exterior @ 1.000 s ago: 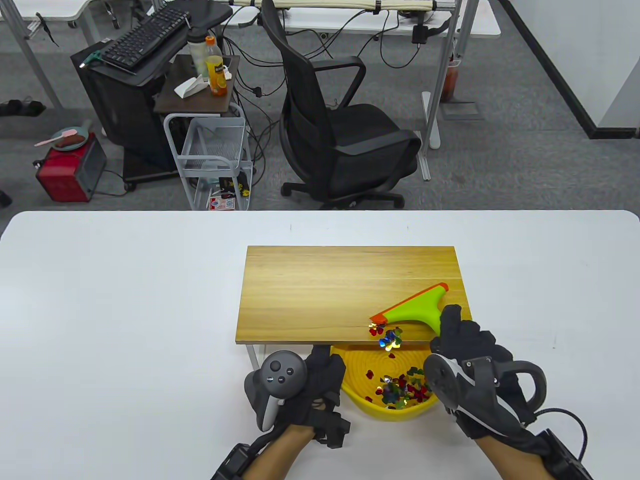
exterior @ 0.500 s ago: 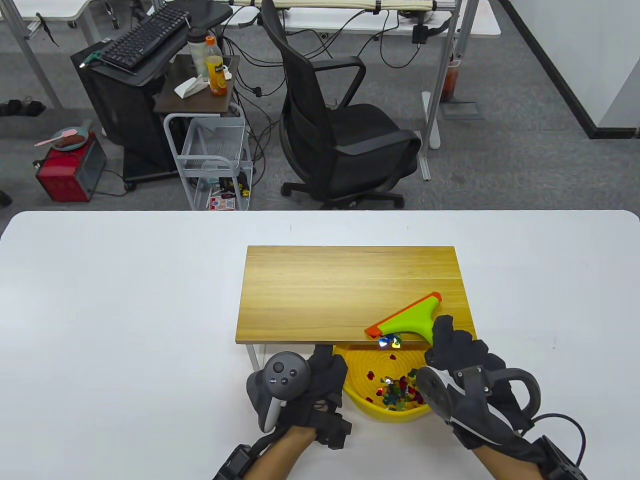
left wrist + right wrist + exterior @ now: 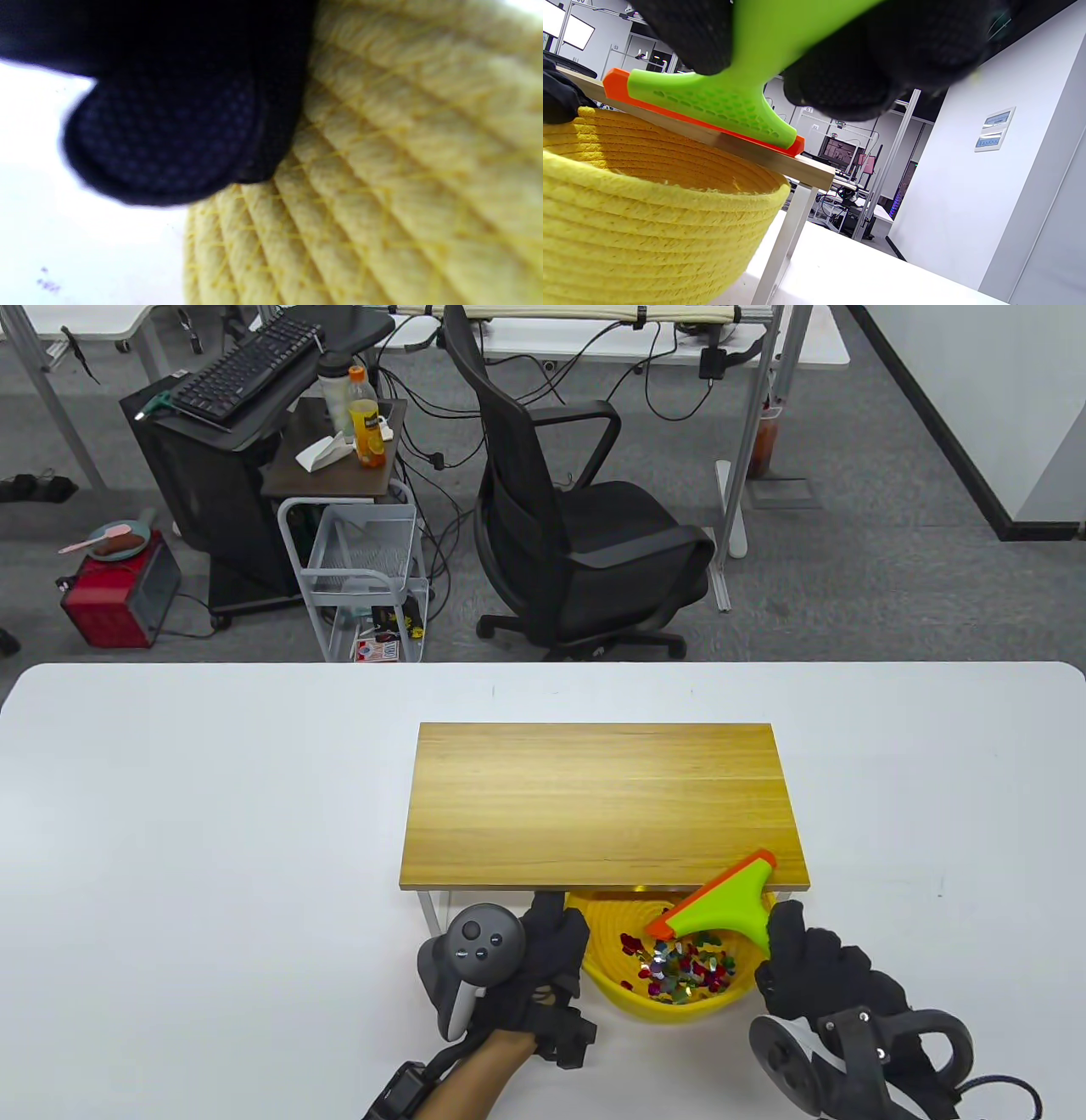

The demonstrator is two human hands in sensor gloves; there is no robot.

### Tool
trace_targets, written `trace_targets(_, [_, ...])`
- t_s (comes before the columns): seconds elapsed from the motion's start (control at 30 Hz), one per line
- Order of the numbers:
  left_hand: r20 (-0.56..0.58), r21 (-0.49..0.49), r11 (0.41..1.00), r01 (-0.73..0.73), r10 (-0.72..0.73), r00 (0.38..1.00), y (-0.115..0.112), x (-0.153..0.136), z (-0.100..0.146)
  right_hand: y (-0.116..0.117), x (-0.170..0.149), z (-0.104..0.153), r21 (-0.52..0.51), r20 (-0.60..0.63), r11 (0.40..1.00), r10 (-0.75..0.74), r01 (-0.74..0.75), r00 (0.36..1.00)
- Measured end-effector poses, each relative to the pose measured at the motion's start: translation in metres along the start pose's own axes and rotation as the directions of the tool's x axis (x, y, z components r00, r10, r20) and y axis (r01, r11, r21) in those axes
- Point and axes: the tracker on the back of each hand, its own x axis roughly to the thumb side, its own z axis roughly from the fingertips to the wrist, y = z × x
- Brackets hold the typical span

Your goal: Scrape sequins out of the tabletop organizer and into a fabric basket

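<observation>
**All visible sequins are now sitting in the basket**

Zero sequins are showing on the wooden organizer top [image 3: 604,804] beyond both hands; a second ago a small cluster was lying at its near edge, just ahead of the right hand. That cluster is now gone from the board, and the pile of sequins [image 3: 681,965] in the yellow fabric basket [image 3: 612,991] between the hands is looking fuller. Judging from that, the last sweep is done and the scraping part of the task is looking complete, unless strays are hiding somewhere the table view isn't covering.

The scraper [image 3: 721,909] is the other change: it has come off the board toward the person and is now hanging over the basket mouth, its far tip overlapping the near edge of the organizer. In the right wrist view its orange blade [image 3: 702,120] is lining up along that edge above the basket rim; contact is unclear.

The right hand [image 3: 827,976] is gripping the scraper's green handle, fingers [image 3: 848,80] wrapped around it. It has pulled back with the tool.

The left hand [image 3: 543,959] is staying put at the basket's left side, glove pressing against the woven wall [image 3: 403,169], apparently steadying it. Whether it's actually grasping the rim, I cannot tell.
</observation>
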Motion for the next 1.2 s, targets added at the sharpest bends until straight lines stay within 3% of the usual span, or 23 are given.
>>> trace_targets(0.27, [0.004, -0.003, 1.000, 0.007, -0.007, 1.000, 0.001, 0.000, -0.001, -0.006, -0.014, -0.006, -0.070, -0.038, 0.996, -0.063, 0.060, 0.997])
trace_targets(0.63, [0.006, -0.043, 0.999, 0.027, -0.026, 1.000, 0.005, -0.001, 0.001, 0.019, -0.027, -0.040, -0.134, -0.086, 0.984, -0.131, 0.119, 0.988])
trace_targets(0.87, [0.032, -0.172, 0.981, 0.088, -0.084, 0.996, 0.021, -0.005, 0.002, 0.035, -0.037, -0.059, -0.140, -0.096, 0.981, -0.148, 0.134, 0.984])
trace_targets(1.2, [0.138, -0.358, 0.923, 0.142, -0.098, 0.986, 0.067, 0.006, 0.008, 0.051, -0.039, -0.077, -0.135, -0.105, 0.978, -0.173, 0.159, 0.979])
